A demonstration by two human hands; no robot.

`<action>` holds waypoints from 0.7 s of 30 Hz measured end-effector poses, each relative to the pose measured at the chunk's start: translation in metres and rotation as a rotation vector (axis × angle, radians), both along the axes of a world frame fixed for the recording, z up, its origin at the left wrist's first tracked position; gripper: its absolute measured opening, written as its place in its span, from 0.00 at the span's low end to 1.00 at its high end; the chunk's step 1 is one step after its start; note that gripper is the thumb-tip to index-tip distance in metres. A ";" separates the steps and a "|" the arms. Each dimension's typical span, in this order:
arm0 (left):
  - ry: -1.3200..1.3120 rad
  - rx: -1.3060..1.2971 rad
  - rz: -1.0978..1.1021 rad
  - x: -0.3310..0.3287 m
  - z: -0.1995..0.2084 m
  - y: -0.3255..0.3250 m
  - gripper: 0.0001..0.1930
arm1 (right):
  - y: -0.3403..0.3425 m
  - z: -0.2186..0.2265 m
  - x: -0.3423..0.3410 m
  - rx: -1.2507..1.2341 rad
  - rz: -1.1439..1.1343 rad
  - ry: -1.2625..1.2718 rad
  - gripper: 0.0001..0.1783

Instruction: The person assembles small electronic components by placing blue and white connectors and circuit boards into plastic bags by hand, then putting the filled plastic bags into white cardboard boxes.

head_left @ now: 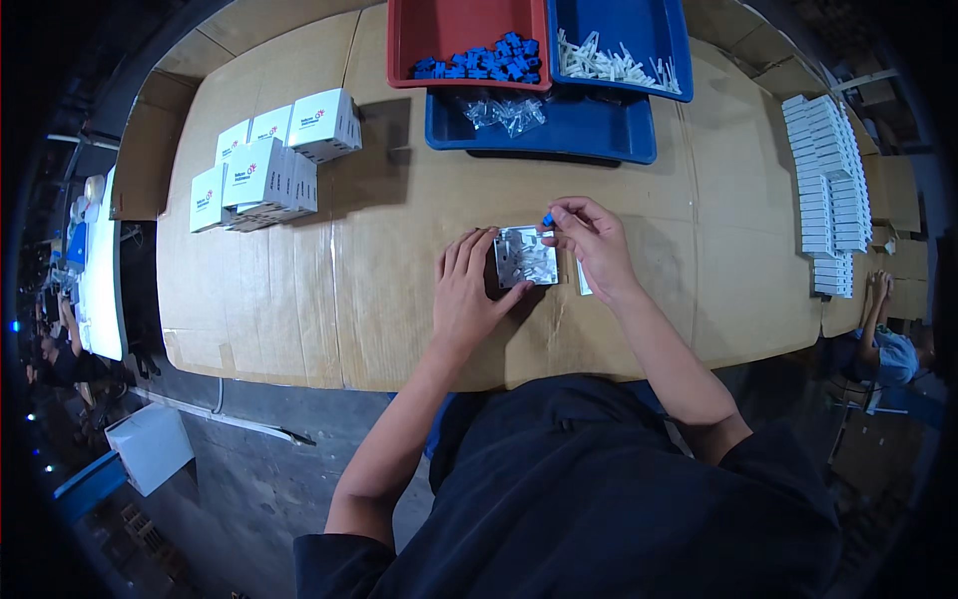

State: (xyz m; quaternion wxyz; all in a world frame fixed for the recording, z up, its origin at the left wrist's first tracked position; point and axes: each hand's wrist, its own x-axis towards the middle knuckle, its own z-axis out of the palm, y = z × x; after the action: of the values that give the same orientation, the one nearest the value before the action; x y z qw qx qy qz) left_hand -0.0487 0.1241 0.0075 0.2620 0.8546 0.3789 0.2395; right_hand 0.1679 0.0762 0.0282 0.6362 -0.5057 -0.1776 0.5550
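Observation:
On the cardboard-covered table lies a small square white plastic housing (526,262), its inside facing up. My left hand (465,290) grips it from the left, fingers along the far left corner and thumb at the near edge. Over its far right corner, my right hand (599,250) pinches a small blue plastic piece (548,220) between thumb and fingertips. A flat white piece (584,280) lies beside the housing, partly covered by my right hand. Details inside the housing are too small to make out.
Beyond my hands stand a red bin (399,45) of blue pieces, a blue bin (682,50) of white sticks and a lower blue tray (599,135) with clear bags. White boxes (264,175) stand left; white housings (833,190) are stacked far right. A person (893,349) sits beyond.

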 end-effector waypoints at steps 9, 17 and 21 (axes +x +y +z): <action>-0.002 -0.081 0.028 -0.002 -0.002 0.001 0.50 | 0.013 0.015 -0.024 0.201 0.309 -1.087 0.13; -0.015 -0.062 0.035 -0.003 -0.005 0.001 0.51 | 0.019 0.007 -0.035 0.302 0.423 -1.250 0.17; -0.004 -0.054 0.024 -0.001 -0.003 0.000 0.51 | 0.018 0.000 -0.034 0.306 0.407 -1.320 0.17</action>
State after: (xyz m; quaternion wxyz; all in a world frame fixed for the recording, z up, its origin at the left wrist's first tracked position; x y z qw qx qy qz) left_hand -0.0499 0.1244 0.0040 0.2829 0.8422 0.3949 0.2341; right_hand 0.1338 0.0945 0.0284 0.3431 -0.5983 -0.6931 0.2094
